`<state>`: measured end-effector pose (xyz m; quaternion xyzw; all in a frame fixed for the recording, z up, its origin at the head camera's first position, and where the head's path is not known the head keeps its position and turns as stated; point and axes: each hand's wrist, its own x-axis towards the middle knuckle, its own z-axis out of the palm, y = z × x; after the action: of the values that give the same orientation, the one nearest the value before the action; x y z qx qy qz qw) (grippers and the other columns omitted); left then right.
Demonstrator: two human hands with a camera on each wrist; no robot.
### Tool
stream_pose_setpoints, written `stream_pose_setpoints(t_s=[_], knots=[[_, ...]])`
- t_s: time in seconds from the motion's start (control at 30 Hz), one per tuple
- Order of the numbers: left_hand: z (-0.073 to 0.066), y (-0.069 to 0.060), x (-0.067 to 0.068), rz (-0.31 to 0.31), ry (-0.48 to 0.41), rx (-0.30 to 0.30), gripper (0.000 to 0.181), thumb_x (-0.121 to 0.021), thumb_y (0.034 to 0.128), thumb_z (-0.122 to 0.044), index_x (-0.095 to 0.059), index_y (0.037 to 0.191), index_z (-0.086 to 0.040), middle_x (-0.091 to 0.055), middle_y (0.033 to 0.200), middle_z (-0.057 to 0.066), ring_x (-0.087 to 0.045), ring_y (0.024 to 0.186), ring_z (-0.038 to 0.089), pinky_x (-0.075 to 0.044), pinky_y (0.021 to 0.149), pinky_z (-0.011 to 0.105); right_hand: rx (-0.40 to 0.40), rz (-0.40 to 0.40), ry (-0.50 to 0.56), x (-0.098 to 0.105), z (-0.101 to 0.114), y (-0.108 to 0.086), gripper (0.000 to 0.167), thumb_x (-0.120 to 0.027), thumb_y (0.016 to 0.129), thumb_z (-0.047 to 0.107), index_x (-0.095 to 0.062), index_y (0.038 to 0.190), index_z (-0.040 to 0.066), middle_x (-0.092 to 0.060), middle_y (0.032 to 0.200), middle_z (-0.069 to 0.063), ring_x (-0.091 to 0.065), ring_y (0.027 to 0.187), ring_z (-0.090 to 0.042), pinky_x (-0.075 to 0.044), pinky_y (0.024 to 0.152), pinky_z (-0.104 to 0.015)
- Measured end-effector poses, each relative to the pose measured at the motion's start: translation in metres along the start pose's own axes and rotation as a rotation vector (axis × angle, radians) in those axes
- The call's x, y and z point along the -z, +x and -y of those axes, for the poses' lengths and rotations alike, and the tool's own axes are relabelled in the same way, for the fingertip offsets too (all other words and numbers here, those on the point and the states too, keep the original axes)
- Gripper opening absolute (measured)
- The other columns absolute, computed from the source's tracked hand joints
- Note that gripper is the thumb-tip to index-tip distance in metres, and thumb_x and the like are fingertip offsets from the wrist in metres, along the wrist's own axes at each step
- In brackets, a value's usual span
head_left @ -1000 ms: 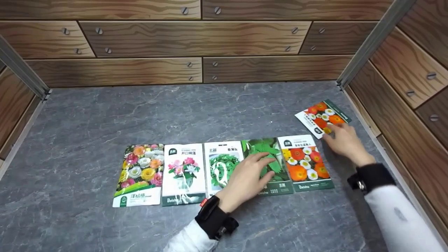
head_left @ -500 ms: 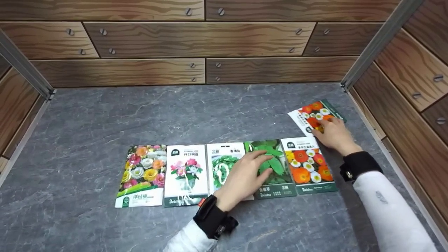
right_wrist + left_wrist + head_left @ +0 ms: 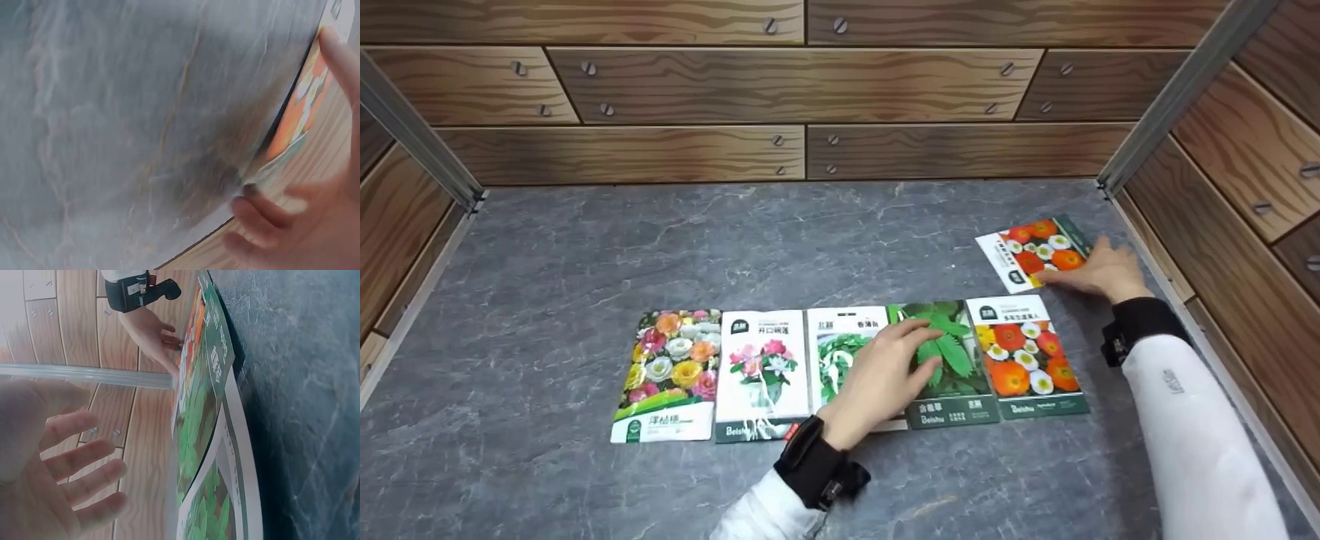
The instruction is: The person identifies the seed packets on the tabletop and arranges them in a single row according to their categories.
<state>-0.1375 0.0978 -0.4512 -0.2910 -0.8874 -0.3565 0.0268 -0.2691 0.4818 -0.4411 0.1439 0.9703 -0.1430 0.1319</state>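
Several seed packets lie in a row: one with mixed flowers [image 3: 671, 356], one with pink blooms [image 3: 763, 375], a white one with green herbs [image 3: 829, 352], a green leafy one [image 3: 952, 352] and an orange poppy one [image 3: 1030, 360]. Over the herb and leafy packets hovers my left hand [image 3: 877, 379], fingers relaxed, holding nothing. Behind the row's right end, a second poppy packet [image 3: 1030, 251] lies turned sideways. My right hand [image 3: 1110, 271] spreads around its near right corner, thumb touching its near edge and fingers beyond its green end.
Grey marbled tabletop [image 3: 720, 247] lies under everything. Wood-patterned walls [image 3: 802, 86] close off the back and both sides, with metal corner posts [image 3: 1166, 90]. The right wall stands close to my right hand.
The right hand has slid from on top of the turned poppy packet to its right end, spreading its fingers. That packet shifted slightly left. The left hand stays nearly still.
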Motion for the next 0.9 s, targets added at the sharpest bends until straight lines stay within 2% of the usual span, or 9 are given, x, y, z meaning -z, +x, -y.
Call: stream_pose_setpoints(t_s=[0.13,0.23,0.3,0.37,0.4,0.47,0.6,0.77,0.9], knots=[[-0.001,0.001,-0.001,-0.028,-0.067,0.052,0.037,-0.066,0.1031,-0.023,-0.068,0.138,-0.011,-0.064,0.149,0.013,-0.063,0.137,0.028,-0.055,0.115,0.043,-0.020,-0.231,0.066,0.005,-0.002,-0.005,0.092,-0.065,0.097,0.052,-0.042,0.142,-0.025,-0.043,0.141,-0.053,-0.044,0.131,-0.065,-0.044,0.109,-0.070],[-0.003,0.002,-0.001,-0.078,-0.142,0.119,0.035,-0.065,0.1042,-0.022,-0.068,0.138,-0.012,-0.066,0.147,0.009,-0.065,0.134,0.025,-0.055,0.114,0.041,-0.006,-0.312,0.257,0.013,0.001,-0.009,0.063,-0.057,0.103,0.038,-0.059,0.133,-0.017,-0.071,0.111,-0.033,-0.071,0.103,-0.042,-0.060,0.085,-0.047],[-0.005,0.001,-0.002,-0.112,-0.198,0.137,0.035,-0.063,0.1057,-0.023,-0.067,0.139,-0.012,-0.066,0.146,0.008,-0.066,0.133,0.024,-0.054,0.115,0.039,0.018,-0.311,0.437,0.020,0.004,-0.013,0.057,-0.053,0.106,0.032,-0.057,0.139,-0.015,-0.076,0.087,-0.009,-0.077,0.080,-0.018,-0.062,0.074,-0.030],[-0.007,0.000,-0.002,-0.135,-0.244,0.142,0.035,-0.061,0.1072,-0.024,-0.066,0.140,-0.013,-0.067,0.145,0.007,-0.066,0.133,0.023,-0.054,0.115,0.035,0.037,-0.290,0.634,0.025,0.011,-0.019,0.053,-0.051,0.108,0.026,-0.053,0.142,-0.014,-0.067,0.073,0.014,-0.069,0.060,0.001,-0.058,0.061,-0.016],[-0.008,0.000,-0.002,-0.141,-0.273,0.143,0.035,-0.060,0.1078,-0.024,-0.066,0.140,-0.013,-0.067,0.145,0.006,-0.065,0.133,0.022,-0.053,0.115,0.034,0.044,-0.275,0.739,0.027,0.016,-0.022,0.050,-0.052,0.108,0.023,-0.051,0.143,-0.013,-0.062,0.070,0.022,-0.067,0.054,0.004,-0.059,0.058,-0.016],[-0.011,0.000,-0.004,-0.154,-0.341,0.142,0.036,-0.058,0.1086,-0.025,-0.064,0.141,-0.013,-0.066,0.145,0.007,-0.065,0.132,0.024,-0.054,0.113,0.034,0.065,-0.253,0.929,0.029,0.024,-0.031,0.039,-0.053,0.107,0.016,-0.051,0.137,-0.009,-0.062,0.071,0.022,-0.067,0.054,0.003,-0.060,0.058,-0.014],[-0.012,0.003,-0.005,-0.179,-0.518,0.192,0.037,-0.058,0.1086,-0.023,-0.062,0.143,-0.011,-0.067,0.144,0.009,-0.067,0.128,0.024,-0.057,0.107,0.033,0.099,-0.239,1.188,0.024,0.042,-0.051,0.013,-0.057,0.105,0.008,-0.055,0.117,0.005,-0.069,0.076,0.015,-0.071,0.059,-0.002,-0.061,0.061,-0.015],[-0.011,0.014,-0.003,-0.242,-0.693,0.265,0.039,-0.061,0.1063,-0.020,-0.062,0.142,-0.005,-0.068,0.141,0.015,-0.072,0.122,0.027,-0.061,0.100,0.025,0.160,-0.190,1.383,0.007,0.065,-0.077,0.012,-0.063,0.102,0.004,-0.056,0.112,0.007,-0.072,0.082,0.008,-0.072,0.068,-0.005,-0.062,0.066,-0.016],[-0.011,0.023,-0.002,-0.331,-0.800,0.339,0.041,-0.063,0.1042,-0.018,-0.061,0.141,-0.002,-0.070,0.136,0.019,-0.074,0.115,0.030,-0.064,0.095,0.031,0.197,-0.137,1.459,-0.013,0.086,-0.101,0.016,-0.065,0.101,0.002,-0.055,0.113,0.006,-0.074,0.087,0.005,-0.071,0.074,-0.007,-0.063,0.071,-0.018]])
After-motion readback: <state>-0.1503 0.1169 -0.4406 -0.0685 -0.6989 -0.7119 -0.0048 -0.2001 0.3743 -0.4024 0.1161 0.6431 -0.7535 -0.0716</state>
